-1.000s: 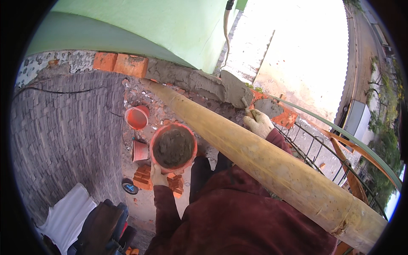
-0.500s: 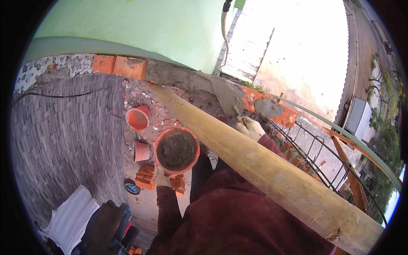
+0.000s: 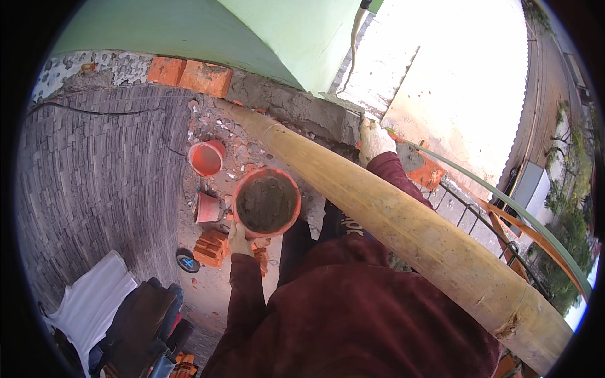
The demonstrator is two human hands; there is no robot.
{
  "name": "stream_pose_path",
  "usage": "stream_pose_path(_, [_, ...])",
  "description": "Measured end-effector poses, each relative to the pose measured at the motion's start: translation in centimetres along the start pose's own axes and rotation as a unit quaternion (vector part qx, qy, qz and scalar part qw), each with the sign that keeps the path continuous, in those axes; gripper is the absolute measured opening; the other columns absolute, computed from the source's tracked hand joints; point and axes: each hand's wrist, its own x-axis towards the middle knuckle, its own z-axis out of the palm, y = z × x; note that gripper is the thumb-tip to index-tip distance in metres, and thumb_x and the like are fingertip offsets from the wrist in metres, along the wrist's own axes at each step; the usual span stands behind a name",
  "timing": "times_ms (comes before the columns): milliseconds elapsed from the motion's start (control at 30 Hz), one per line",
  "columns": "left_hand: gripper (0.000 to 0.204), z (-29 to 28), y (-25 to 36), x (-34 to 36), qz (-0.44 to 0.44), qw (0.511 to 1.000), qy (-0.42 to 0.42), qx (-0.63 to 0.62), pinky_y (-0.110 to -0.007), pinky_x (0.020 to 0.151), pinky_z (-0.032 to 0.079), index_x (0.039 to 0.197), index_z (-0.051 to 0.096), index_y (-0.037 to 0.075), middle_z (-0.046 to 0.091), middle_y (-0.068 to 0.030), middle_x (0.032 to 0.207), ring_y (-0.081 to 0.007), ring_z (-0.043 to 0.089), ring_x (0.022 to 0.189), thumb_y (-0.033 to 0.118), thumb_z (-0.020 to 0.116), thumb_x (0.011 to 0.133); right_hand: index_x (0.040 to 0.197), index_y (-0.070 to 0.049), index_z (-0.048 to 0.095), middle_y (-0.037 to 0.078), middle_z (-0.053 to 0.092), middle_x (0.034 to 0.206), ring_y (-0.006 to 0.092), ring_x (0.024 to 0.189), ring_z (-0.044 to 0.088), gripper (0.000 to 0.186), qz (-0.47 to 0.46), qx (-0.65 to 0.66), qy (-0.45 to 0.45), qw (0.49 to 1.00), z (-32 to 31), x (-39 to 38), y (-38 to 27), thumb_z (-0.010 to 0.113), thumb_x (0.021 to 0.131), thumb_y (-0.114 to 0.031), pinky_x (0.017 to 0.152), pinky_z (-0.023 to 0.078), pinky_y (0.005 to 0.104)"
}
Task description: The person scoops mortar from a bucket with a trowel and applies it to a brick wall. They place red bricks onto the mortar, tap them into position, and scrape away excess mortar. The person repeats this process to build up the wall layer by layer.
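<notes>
My left hand (image 3: 239, 239), gloved, grips the near rim of a red bucket (image 3: 258, 235). Grey wet mortar (image 3: 267, 203) fills much of it. Further off to the right, my gloved right hand (image 3: 377, 140) is closed around what looks like a mortar-smeared trowel (image 3: 343, 104). Its blade lies along the top edge of a low wall coated with mortar (image 3: 283, 104), and the handle is mostly hidden in my fingers. Orange bricks (image 3: 205, 78) sit on the wall's left stretch.
A thick bamboo pole (image 3: 403, 230) slants across between my arms. Two small red buckets (image 3: 207, 158) (image 3: 207, 208) and stacked bricks (image 3: 211, 248) stand at left on rubble-strewn ground. Clothes (image 3: 94, 302) hang lower left. A steel rebar cage (image 3: 463, 205) lies at right.
My right hand has moved up and slightly right, to the wall's top edge, with the trowel turned flatter. My left hand still grips the bucket. The view has shifted a little.
</notes>
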Motion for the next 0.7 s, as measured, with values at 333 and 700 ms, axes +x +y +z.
stream_pose_path(333, [0.046,-0.9,-1.8,0.9,0.067,0.997,0.036,0.019,-0.029,0.093,0.054,0.149,0.053,0.002,0.066,-0.005,0.125,-0.0131,0.065,0.105,0.018,0.053,0.106,0.117,0.002,0.065,0.024,0.07,0.117,0.0415,0.106,0.07,0.034,-0.097,0.054,0.027,0.993,-1.7,-12.0,7.8,0.065,0.091,-0.02,0.088,0.056,0.0466])
stream_pose_path(700, [0.042,-1.7,-6.3,4.7,0.133,0.99,-0.006,0.043,-0.028,0.102,0.046,0.141,0.063,0.003,0.067,-0.0047,0.131,-0.0111,0.059,0.118,0.016,0.059,0.102,0.125,-0.009,0.07,0.021,0.071,0.123,0.0377,0.118,0.067,0.038,-0.089,-0.064,-0.112,0.988,1.8,-2.0,-9.9,0.059,0.097,-0.031,0.104,0.052,0.045])
